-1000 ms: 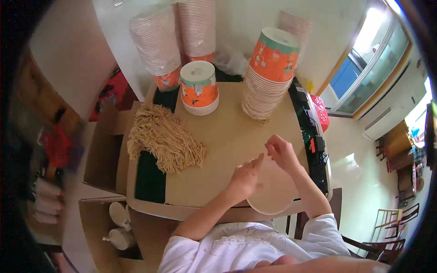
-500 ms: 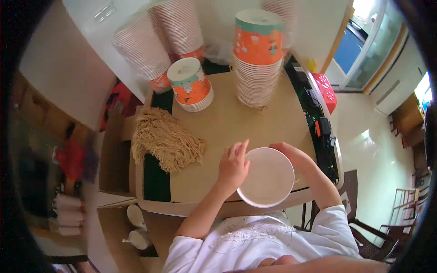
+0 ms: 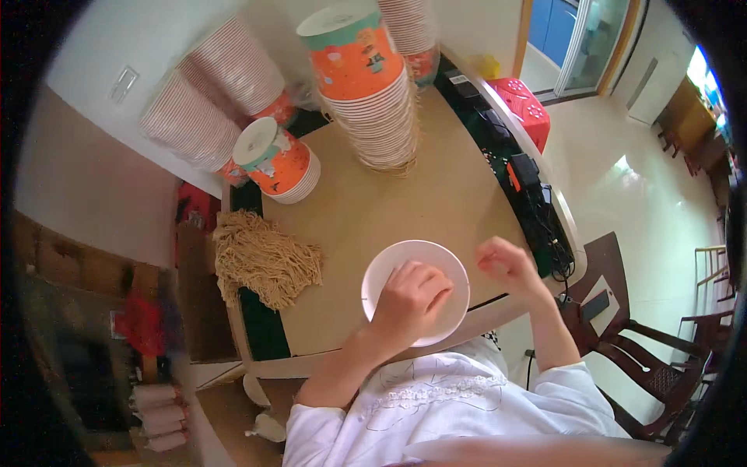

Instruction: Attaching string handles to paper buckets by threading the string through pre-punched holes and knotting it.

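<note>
Head view, entries from left to right, as an onlooker reads them. Cardboard box [image 3: 220, 405]: below the near left corner of the tabletop [image 3: 412, 206]. Nested tub stacks [image 3: 233, 70]: leaning by the wall, far left corner. Cord bundle [image 3: 264, 261]: tan, loose strands, along the left edge; the hands are well apart from it. Short tub stack [image 3: 280, 167]: orange and green, bottoms up, beyond the bundle. Tall tub stack [image 3: 366, 93]: likewise inverted, toward the far edge, a fringe of cord at its foot.

Left hand [image 3: 412, 300]: fingers curled, knuckles up, over the mouth of the white tub; whether it pinches anything is hidden. White tub [image 3: 408, 255]: at the near edge, right of the bundle, mouth up; round, so no long axis shows; whether it rests on the tabletop or is held clear cannot be told. Key relation: the left hand is nearer, covering much of the opening, while the tub lies to the left of the right hand. Right hand [image 3: 506, 265]: apart from the rim, fingers bent, blurred; cannot tell if it holds something. Black adapter [image 3: 525, 171]: along the right edge, with cables. Red stool [image 3: 520, 109]: beyond that edge.
</note>
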A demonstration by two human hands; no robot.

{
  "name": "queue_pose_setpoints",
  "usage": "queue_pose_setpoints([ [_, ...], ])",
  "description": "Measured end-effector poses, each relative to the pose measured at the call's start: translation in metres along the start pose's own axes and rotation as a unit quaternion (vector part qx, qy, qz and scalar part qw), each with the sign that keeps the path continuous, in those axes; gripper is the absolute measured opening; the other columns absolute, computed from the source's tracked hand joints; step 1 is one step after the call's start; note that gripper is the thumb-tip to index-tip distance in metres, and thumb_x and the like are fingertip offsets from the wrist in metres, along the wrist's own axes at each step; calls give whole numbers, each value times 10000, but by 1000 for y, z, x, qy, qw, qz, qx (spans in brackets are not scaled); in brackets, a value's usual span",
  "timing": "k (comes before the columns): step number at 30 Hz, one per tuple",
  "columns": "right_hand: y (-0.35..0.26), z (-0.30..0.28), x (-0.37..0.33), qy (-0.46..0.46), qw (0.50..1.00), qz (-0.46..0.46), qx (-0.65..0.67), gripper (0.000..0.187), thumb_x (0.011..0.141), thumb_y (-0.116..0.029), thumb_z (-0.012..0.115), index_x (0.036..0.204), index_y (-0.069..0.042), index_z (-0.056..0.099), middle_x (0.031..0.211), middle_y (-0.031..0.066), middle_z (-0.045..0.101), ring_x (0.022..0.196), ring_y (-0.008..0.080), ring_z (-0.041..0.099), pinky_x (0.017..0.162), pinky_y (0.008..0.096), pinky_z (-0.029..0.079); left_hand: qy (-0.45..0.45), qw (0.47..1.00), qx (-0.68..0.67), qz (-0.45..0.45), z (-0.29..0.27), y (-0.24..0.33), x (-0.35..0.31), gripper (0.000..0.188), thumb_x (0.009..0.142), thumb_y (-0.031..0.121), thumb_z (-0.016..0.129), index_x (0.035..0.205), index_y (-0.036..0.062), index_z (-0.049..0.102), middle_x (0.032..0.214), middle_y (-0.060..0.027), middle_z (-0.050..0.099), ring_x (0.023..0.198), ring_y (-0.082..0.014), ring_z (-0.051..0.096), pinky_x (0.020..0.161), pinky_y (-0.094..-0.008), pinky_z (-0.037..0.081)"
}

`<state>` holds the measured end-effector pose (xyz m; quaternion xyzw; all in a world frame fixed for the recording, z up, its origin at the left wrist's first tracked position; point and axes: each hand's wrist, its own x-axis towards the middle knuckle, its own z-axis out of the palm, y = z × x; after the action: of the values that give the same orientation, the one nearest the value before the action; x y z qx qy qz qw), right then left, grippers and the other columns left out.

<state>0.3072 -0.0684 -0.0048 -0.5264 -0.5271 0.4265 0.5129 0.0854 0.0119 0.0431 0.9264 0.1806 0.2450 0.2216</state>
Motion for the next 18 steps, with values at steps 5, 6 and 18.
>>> queue_pose_setpoints([
  [5,14,21,-11,-5,997,-75,-24,204,718,62,624,898,-28,593,982,68,542,824,171,562,715,280,473,-24,995,60,-74,25,49,7,470,693,168,716,1095,99,482,930,-83,541,873,-267,541,740,-391,457],
  [6,23,24,-11,-5,994,-104,-34,177,719,51,629,874,-25,591,993,71,543,824,175,563,714,284,474,-29,992,62,-102,32,49,4,466,704,153,706,1104,100,473,935,-87,545,847,-262,551,712,-385,469],
  [18,42,50,-7,-48,986,-3,161,79,847,-8,571,922,8,551,885,23,577,837,89,549,729,233,466,9,979,94,-179,31,32,-2,296,732,49,620,1003,151,559,897,-54,531,748,-245,590,565,-368,497],
])
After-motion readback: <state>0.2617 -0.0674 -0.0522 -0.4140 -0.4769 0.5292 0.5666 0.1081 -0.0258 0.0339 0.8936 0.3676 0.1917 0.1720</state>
